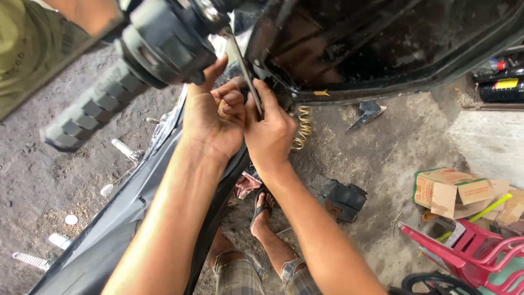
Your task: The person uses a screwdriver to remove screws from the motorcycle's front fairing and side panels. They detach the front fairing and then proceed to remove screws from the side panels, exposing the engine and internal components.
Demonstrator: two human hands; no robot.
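Note:
My left hand (212, 117) and my right hand (271, 131) meet side by side under a motorbike's handlebar. A flat metal wrench (243, 68) runs up between them toward a fitting near the black handlebar grip (93, 109). My right hand is closed around the wrench's lower end. The fingers of my left hand curl in against the wrench beside it. The black body panel (382, 49) of the bike sits just right of the hands, its dark hollow inside facing me.
Below lie a dirt floor, my sandalled foot (261, 210), a coiled yellow spring (303, 128), a black plastic part (341, 199), an open cardboard box (453, 191) and a red plastic chair (475, 251). Another person's green sleeve (27, 43) is top left.

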